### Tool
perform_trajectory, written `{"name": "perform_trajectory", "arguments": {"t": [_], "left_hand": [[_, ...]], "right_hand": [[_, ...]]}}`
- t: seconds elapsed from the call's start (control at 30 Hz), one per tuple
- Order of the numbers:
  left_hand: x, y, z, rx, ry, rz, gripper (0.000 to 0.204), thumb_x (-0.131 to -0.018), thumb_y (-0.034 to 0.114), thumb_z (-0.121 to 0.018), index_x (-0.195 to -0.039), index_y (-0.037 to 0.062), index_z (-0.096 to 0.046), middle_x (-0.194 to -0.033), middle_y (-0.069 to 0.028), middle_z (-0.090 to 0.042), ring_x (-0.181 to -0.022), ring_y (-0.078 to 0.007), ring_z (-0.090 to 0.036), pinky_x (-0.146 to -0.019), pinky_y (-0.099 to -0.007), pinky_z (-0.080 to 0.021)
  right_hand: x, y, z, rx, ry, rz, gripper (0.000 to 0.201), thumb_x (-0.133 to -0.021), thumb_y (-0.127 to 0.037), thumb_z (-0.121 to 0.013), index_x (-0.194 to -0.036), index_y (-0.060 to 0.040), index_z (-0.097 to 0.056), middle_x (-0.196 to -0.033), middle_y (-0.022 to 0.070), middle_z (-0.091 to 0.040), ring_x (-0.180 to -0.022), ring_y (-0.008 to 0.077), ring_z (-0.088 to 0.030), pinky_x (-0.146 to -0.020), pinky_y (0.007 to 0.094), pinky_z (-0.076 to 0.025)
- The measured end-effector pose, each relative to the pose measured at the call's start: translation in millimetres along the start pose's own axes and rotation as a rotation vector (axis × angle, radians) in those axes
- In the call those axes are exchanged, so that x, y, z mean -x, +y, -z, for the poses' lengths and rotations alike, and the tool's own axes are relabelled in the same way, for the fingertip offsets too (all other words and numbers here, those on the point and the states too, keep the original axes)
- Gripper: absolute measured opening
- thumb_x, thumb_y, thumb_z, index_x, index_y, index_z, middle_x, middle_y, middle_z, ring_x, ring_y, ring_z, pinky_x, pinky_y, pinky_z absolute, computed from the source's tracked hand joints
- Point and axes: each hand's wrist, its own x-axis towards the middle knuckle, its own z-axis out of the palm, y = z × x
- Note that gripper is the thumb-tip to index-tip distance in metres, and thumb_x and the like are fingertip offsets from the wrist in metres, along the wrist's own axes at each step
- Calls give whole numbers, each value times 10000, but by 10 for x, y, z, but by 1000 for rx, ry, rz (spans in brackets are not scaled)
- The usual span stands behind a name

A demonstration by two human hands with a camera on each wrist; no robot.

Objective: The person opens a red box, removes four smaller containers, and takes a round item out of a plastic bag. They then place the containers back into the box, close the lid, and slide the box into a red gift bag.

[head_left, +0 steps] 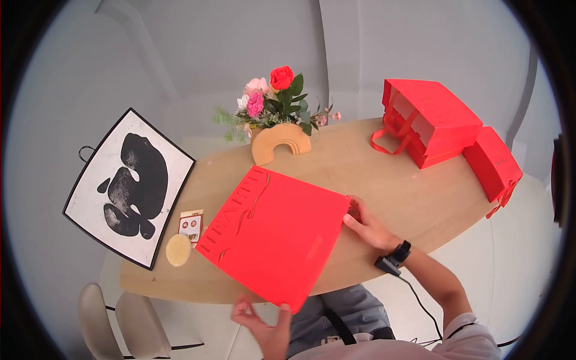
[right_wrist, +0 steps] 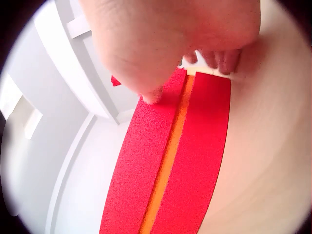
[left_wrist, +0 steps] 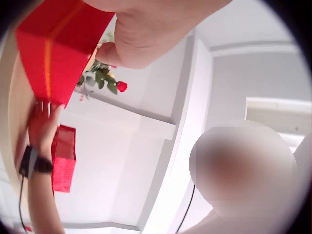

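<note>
A large flat red box (head_left: pixel 270 234) with "HEALTH" lettering lies at a slant over the table's near edge. An orange band (right_wrist: pixel 168 165) runs along its side between upper and lower red parts. My left hand (head_left: pixel 267 330) is at the near corner, thumb against the box and fingers spread toward the adjoining side, slightly blurred. At the right corner my right hand (head_left: pixel 371 229) holds the box, thumb at the upper edge and fingers round the side. In the right wrist view, that thumb (right_wrist: pixel 152 95) presses the upper red part; several fingertips show past the corner.
Two red gift bags (head_left: pixel 441 114) (head_left: pixel 495 162) lie at the back right. A flower arrangement in an arched wooden vase (head_left: pixel 279 141) stands behind the box. To the left are a framed black-and-white picture (head_left: pixel 162 240), small cards (head_left: pixel 191 225) and a round yellowish disc (head_left: pixel 179 250).
</note>
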Motion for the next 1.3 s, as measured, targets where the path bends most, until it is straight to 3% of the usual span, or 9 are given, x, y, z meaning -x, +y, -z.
{"name": "perform_trajectory", "arguments": {"t": [0.03, 0.1, 0.3, 0.37, 0.6, 0.87, 0.97, 1.17, 1.3], "left_hand": [[-170, -18, 139, -142, -59, -176, 573, -902, 91, -697, -1369, 44, -369, -1517, -161, -360, -1342, -272, -422, -1191, -425, -269], [-557, 44, 350, -255, -22, -262, 595, -968, 193, -671, -1448, 29, -359, -1539, -190, -354, -1403, -311, -400, -1169, -446, -309], [-1629, -239, 469, -246, -62, -113, 601, -1002, 214, -628, -1494, -23, -378, -1541, -194, -403, -1458, -276, -363, -1185, -442, -292], [-1713, -311, 437, -36, -215, 80, 582, -1023, 219, -592, -1505, -26, -374, -1499, -189, -464, -1426, -262, -414, -1182, -406, -302], [-1272, -112, 644, 27, -126, 124, 461, -1024, 199, -590, -1411, -17, -463, -1320, -137, -582, -1258, -234, -534, -1100, -344, -368], [-363, -186, 1215, -113, -326, 331, 412, -989, 309, -649, -1301, 49, -583, -1253, -82, -622, -1157, -203, -567, -1067, -387, -432], [-348, -148, 1168, 424, -318, 778, 462, -1033, 339, -584, -1365, 21, -546, -1396, -107, -574, -1325, -255, -516, -1132, -438, -402], [-546, -59, 866, 400, -343, 933, 612, -1011, 360, -628, -1487, 22, -444, -1476, -130, -531, -1361, -298, -507, -1138, -475, -431], [-575, 1, 831, 383, -314, 1004, 623, -1006, 341, -629, -1502, 25, -425, -1466, -135, -543, -1331, -312, -540, -1118, -471, -456]], "right_hand": [[15, 9, -84, -16, 112, 46, 822, -1019, -392, -622, -1561, 32, -172, -1534, 242, -389, -1405, 323, -435, -1154, 426, -382], [77, -109, -219, -11, 154, 50, 881, -1004, -418, -637, -1557, 44, -130, -1553, 266, -338, -1424, 341, -409, -1165, 437, -371], [-37, -253, -546, 9, 258, 71, 1027, -899, -386, -780, -1521, 66, -100, -1499, 267, -349, -1419, 314, -394, -1171, 435, -374], [-70, -292, -550, -90, 233, 45, 1021, -868, -334, -814, -1501, 62, -118, -1452, 252, -378, -1396, 296, -408, -1154, 425, -392], [-159, -154, -259, -190, 100, 115, 988, -875, -288, -804, -1544, 5, -139, -1498, 197, -377, -1418, 282, -391, -1183, 413, -336], [-388, -426, 15, -178, -208, -11, 933, -953, -359, -698, -1620, -36, -130, -1599, 161, -345, -1493, 258, -306, -1231, 389, -230], [-521, -450, -24, -165, -350, 21, 899, -962, -358, -688, -1619, -43, -161, -1608, 159, -340, -1493, 255, -311, -1229, 385, -236], [-702, -404, -127, -91, -464, 177, 822, -962, -418, -670, -1572, -17, -292, -1569, 159, -417, -1435, 275, -407, -1183, 387, -330], [-647, -585, 258, 431, -13, 139, 556, -968, -367, -643, -1394, -30, -524, -1408, 168, -577, -1268, 308, -560, -1056, 420, -466]]}}
